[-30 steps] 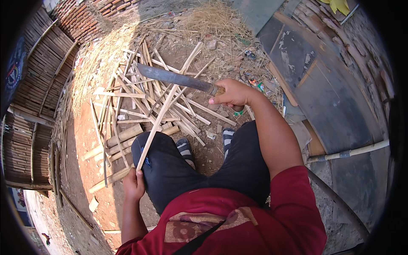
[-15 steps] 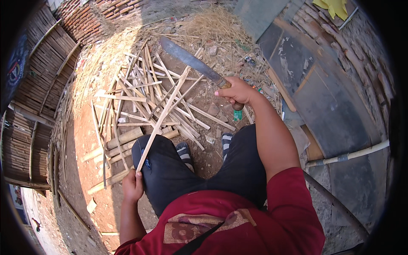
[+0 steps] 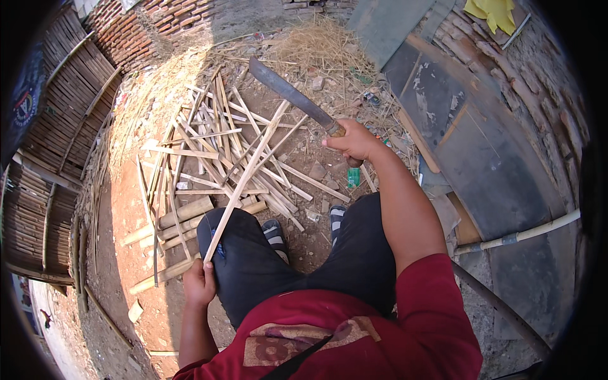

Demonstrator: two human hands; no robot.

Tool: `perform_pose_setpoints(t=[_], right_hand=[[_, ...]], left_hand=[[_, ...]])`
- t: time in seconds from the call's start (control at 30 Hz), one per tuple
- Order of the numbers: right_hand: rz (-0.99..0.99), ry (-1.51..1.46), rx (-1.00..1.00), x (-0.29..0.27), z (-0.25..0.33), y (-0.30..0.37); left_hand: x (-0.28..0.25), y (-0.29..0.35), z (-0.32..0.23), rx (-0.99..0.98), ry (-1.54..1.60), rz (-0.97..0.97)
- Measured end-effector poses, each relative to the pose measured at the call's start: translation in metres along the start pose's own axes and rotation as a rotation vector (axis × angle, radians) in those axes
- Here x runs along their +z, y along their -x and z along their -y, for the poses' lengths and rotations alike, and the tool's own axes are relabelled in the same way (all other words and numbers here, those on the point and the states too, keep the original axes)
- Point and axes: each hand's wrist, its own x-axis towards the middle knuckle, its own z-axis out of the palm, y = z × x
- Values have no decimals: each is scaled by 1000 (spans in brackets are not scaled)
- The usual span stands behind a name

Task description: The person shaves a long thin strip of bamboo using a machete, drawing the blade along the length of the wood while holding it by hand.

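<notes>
My right hand (image 3: 354,140) is closed round the wooden handle of a machete (image 3: 292,95). Its broad dark blade points up and to the left, over the far ground. At my left knee, my left hand (image 3: 200,282) grips the near end of a long pale bamboo strip (image 3: 244,174). The strip slants across my thigh, away and to the right. Its far end reaches close below the blade, apart from it as far as I can see. Beneath lies a loose heap of split bamboo strips (image 3: 209,136) on the dirt.
Several thick bamboo poles (image 3: 166,278) lie left of my knee. A woven bamboo panel (image 3: 76,95) stands at the left. Dark boards (image 3: 500,171) lean along the right, crossed by a pale pole (image 3: 516,232). Dry straw (image 3: 320,45) and a brick wall (image 3: 161,28) are at the back.
The machete has shifted slightly right and down with my right hand. My left hand keeps hold of the bamboo strip, almost unmoved.
</notes>
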Motion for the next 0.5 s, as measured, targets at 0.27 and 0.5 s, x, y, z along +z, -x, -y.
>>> perform_pose_setpoints(t=[0.27, 0.5], right_hand=[[109, 110, -47, 12, 16, 17], [146, 106, -56, 13, 4, 6]], left_hand=[[10, 11, -1, 37, -127, -134], [12, 8, -3, 61, -148, -171]])
